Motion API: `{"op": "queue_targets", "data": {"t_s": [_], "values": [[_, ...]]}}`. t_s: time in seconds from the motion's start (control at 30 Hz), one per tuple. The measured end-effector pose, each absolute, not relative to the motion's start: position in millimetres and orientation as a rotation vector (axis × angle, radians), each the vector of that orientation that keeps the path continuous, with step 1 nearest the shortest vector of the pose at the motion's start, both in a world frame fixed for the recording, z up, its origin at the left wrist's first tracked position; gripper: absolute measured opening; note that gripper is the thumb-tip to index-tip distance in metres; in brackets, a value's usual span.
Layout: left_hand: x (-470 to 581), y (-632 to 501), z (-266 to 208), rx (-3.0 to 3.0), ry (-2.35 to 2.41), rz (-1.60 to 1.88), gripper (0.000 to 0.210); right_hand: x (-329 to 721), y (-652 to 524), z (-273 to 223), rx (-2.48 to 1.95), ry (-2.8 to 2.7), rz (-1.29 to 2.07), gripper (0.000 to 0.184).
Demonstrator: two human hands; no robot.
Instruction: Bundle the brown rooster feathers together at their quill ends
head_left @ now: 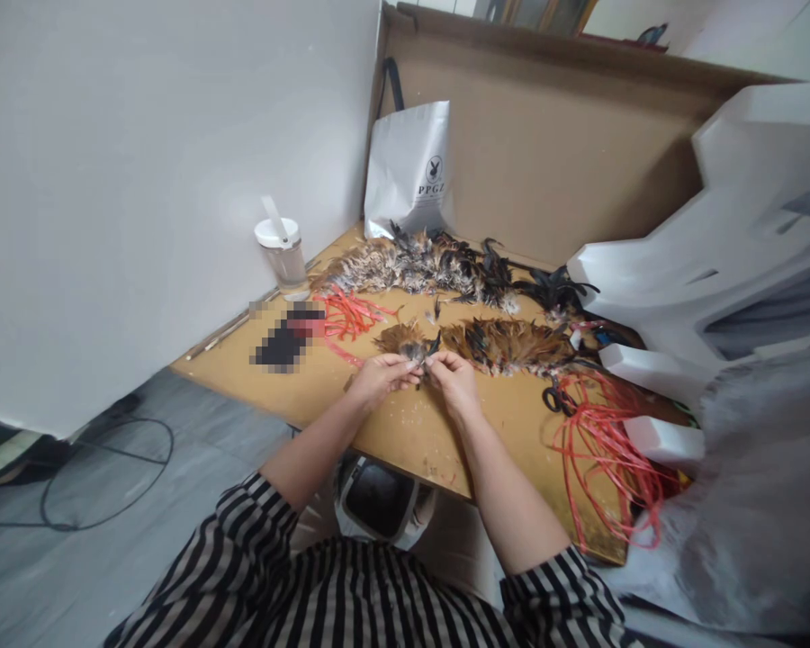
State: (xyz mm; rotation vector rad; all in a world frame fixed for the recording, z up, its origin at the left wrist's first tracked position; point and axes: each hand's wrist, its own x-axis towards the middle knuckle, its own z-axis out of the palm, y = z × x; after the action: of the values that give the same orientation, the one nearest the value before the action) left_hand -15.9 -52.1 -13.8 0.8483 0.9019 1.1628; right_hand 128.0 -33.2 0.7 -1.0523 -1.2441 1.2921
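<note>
My left hand (382, 378) is closed in a pinch on a small bunch of brown feathers (400, 338) above the wooden table. Beside it, the fingers of my right hand (454, 380) pinch at the same spot, with a dark feather (435, 344) standing up between the hands. The fingertips of both hands almost meet, so exactly what lies between them is partly hidden. Just beyond my right hand lies a row of brown feathers (513, 344). Farther back a longer heap of mottled brown, white and black feathers (411, 265) stretches across the table.
Red plastic strips lie at the left (351, 313) and in a tangle (600, 441) at the right, near black scissors handles (552, 398). A lidded cup (284, 256) and a silver bag (405, 175) stand behind. White foam pieces (661, 243) border the right side. Below sits a black bin (378, 499).
</note>
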Motion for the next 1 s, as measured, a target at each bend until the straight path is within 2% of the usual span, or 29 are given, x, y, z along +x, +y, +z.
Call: {"op": "queue_targets", "data": {"t_s": [0.23, 0.53, 0.73, 1.0], "values": [[-12.8, -51.2, -15.5, 0.972, 0.987, 1.136, 0.030, 125.0, -33.3, -3.8, -1.083, -1.282, 1.149, 0.017], [-11.0, -51.7, -13.2, 0.997, 1.023, 1.133, 0.029, 119.7, -36.6, -3.2, -1.079, -1.332, 1.143, 0.016], [-13.0, -51.8, -14.6, 1.005, 0.989, 1.145, 0.029, 122.2, -36.4, -1.5, -1.022, -1.227, 1.356, 0.025], [-14.7, -53.3, -16.2, 1.108, 0.876, 1.065, 0.030, 128.1, -33.6, -2.0, -0.956, -1.175, 1.628, 0.023]]}}
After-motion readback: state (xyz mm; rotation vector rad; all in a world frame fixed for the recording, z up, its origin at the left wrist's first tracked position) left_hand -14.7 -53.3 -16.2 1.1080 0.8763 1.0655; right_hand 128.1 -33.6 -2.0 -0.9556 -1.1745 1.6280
